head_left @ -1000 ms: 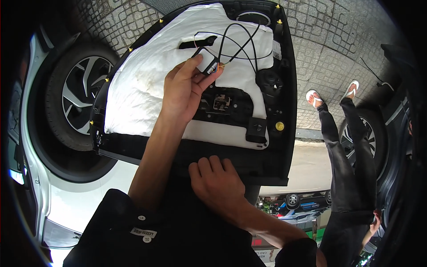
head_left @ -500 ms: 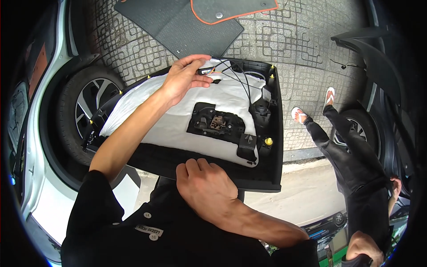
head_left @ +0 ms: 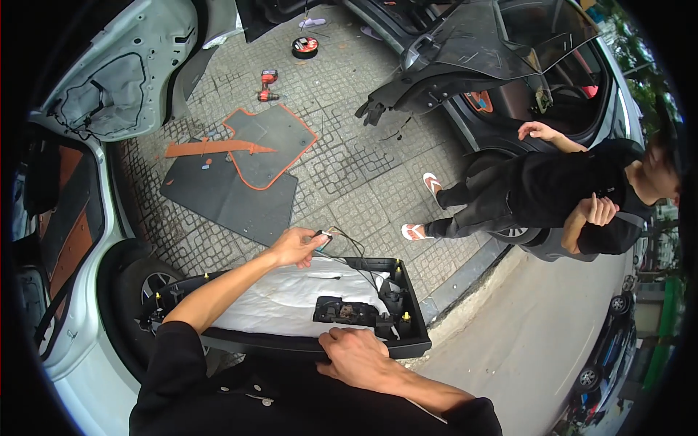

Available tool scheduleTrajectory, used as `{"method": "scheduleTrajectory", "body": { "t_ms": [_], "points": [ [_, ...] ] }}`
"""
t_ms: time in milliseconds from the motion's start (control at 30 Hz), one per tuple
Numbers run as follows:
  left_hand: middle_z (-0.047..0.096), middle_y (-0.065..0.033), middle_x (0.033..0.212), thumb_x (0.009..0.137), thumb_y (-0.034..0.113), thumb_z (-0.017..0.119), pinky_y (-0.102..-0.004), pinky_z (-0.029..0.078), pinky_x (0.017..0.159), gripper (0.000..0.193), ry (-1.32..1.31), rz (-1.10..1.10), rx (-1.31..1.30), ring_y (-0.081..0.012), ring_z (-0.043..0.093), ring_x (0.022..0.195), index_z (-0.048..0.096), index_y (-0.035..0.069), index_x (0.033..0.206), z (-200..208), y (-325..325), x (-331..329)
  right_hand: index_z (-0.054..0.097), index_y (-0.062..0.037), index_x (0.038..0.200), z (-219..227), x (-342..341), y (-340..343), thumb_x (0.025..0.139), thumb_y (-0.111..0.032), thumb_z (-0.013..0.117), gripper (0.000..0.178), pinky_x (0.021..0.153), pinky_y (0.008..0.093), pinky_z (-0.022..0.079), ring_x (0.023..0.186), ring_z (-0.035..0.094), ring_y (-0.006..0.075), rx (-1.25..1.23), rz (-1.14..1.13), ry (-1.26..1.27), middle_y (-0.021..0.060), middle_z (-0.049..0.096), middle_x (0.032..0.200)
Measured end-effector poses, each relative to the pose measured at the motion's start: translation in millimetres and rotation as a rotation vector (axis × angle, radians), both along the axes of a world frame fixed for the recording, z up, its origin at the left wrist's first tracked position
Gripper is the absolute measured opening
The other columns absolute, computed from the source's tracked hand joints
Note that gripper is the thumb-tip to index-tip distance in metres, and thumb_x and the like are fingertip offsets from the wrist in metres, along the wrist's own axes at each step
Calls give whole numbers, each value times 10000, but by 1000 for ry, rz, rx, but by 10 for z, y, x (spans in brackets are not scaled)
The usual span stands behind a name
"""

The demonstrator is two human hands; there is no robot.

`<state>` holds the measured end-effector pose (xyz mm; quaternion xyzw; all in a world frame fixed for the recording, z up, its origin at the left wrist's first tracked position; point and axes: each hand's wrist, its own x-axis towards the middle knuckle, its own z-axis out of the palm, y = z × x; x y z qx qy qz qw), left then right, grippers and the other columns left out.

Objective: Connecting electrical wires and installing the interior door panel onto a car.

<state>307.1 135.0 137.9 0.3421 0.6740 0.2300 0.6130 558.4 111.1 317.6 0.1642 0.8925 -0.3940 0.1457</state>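
My left hand [head_left: 292,248] reaches over the far edge of a car door panel [head_left: 420,320], which lies with its inner side up. Pinched in its fingertips is a small dark wiring connector [head_left: 324,235]; thin black cables [head_left: 358,245] loop from it down to the panel's right end. White padding [head_left: 265,294] covers much of the panel around a black recess with the handle mechanism [head_left: 347,312]. Yellow clips [head_left: 406,317] stick up along the rim. At the near edge my right hand [head_left: 361,358] is closed over the panel's border, its fingertips partly hidden.
Dark floor mats [head_left: 233,196] with orange pieces lie on the paving beyond. Farther off are a red cordless drill [head_left: 268,86] and a black-and-red spool [head_left: 305,48]. Another person [head_left: 542,185] stands right by a dark car [head_left: 494,131]. A light car [head_left: 80,349] with an open door flanks the left.
The view has tilted up and shows more of the ground and cars. The connector remains in my left hand. The other person's hands are now raised before their body.
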Motion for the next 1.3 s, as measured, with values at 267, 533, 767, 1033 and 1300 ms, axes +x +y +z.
{"method": "scheduleTrajectory", "body": {
  "t_ms": [267,533,767,1033,1300],
  "points": [
    [730,-230,851,1049,354,645,-350,635,583,484,-162,65,-72,-276,753,670,666,-129,1033,-777,105,541,666,61,985,362,238,-348,832,-305,823,427,773,491,600,879,730,427,-22,-153,-164,232,718,976],
    [672,-280,1004,1038,142,602,-391,638,568,553,-462,44,-147,-311,745,729,278,33,1473,-514,424,994,657,9,1025,770,394,-699,835,-338,812,425,713,456,599,849,725,344,110,-389,-277,158,685,937],
    [700,-203,969,1022,166,674,-364,628,656,303,-636,19,-208,-255,742,781,585,35,1280,-880,436,1423,656,15,1009,830,461,-877,843,-339,809,419,692,456,593,821,723,357,108,-561,-288,168,678,912],
    [702,-119,973,991,162,721,-309,601,672,349,-547,-255,-145,-193,729,816,594,65,1301,-786,536,1729,671,28,1011,772,725,-971,843,-343,815,432,683,470,590,810,723,375,121,-656,-224,179,679,901],
    [723,-100,993,1010,198,691,-300,582,644,288,-448,-209,-192,-162,716,802,605,119,1274,-816,618,1806,660,25,1000,675,1201,-763,819,-274,819,384,727,457,598,893,716,350,143,-624,-107,162,678,934]
  ]
}}
